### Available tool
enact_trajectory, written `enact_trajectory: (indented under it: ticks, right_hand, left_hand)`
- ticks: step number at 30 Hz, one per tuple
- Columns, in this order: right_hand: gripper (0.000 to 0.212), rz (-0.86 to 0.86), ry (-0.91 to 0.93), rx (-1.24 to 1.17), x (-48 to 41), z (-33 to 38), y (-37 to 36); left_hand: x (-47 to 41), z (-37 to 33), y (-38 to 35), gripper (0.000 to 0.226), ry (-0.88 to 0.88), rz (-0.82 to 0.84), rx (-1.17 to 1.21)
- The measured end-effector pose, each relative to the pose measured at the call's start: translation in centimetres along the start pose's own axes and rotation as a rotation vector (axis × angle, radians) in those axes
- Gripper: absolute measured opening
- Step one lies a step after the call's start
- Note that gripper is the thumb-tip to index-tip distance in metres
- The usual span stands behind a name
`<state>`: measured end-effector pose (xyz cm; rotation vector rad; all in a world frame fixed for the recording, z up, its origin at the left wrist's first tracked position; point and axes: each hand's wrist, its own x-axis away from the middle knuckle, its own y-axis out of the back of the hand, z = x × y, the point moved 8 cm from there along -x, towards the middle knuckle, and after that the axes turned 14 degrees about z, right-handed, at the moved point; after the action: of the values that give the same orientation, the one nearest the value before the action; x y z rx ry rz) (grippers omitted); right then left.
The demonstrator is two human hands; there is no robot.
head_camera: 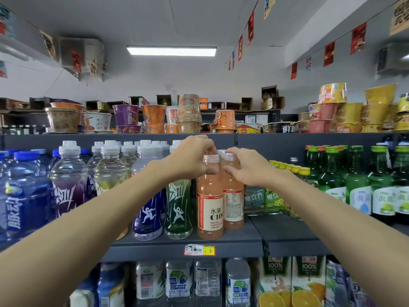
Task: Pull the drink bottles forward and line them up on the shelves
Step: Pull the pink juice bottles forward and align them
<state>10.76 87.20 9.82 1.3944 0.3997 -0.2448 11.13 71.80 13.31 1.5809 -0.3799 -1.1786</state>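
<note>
a lit ceiling panel (pixel 171 51) glows over pale grey walls (pixel 155 85) (red paper pennants (pixel 250 27) strung across the right).

- The left hand (pixel 190 158) hides the top of the green sports bottle (pixel 178 209).
- The right hand (pixel 247 167) covers the shoulder of the rear orange bottle (pixel 233 202).
- The left edge cuts off the blue bottles (pixel 15 196), and the bottom edge cuts off the juice cartons (pixel 290 282).
- The print on the price tag (pixel 199 249) is too small to read.

Head view, close, facing drink shelves (pixel 186 241)
</note>
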Motion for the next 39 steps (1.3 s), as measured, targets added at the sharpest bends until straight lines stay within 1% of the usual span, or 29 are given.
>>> enact_trajectory:
  ticks: [5,6,9,10,24,30,33,37,39]
  right_hand:
    - [0.061,0.024,0.010,-0.027,-0.1,0.1,-0.1]
    - [0.060,0.028,0.007,-0.027,-0.1,0.1,-0.2]
    - [0.059,0.041,-0.011,-0.038,-0.1,-0.2,-0.4]
    - [0.059,0.047,-0.013,-0.042,-0.1,-0.2,-0.4]
    - [0.057,0.071,-0.010,-0.056,0.1,-0.1,-0.4]
    - [0.056,0.074,-0.007,-0.084,0.4,0.0,-0.3]
    - [0.056,0.104,-0.005,-0.079,0.5,0.2,-0.1]
    - [0.058,0.142,-0.002,-0.059,1.5,-0.4,1.2]
    - [0.056,0.145,-0.008,-0.048,2.4,-1.1,2.0]
  left_hand:
    - [-0.3,0.1,-0.2,0.048,-0.008,0.049,-0.008]
    - [-0.4,0.1,-0.4,0.054,-0.007,0.072,-0.006]
    - [-0.5,0.2,-2.1,0.083,0.029,0.177,-0.054]
    - [-0.5,0.2,-2.5,0.087,0.041,0.191,-0.068]
    - [-0.4,0.7,-2.7,0.082,0.040,0.171,-0.023]
    - [-0.3,0.7,-2.8,0.083,0.034,0.165,-0.047]
    - [-0.4,0.6,-2.8,0.082,0.028,0.167,-0.054]
    - [-0.3,0.4,-2.4,0.082,0.036,0.206,-0.079]
    - [-0.5,0.1,-2.0,0.074,0.037,0.226,-0.081]
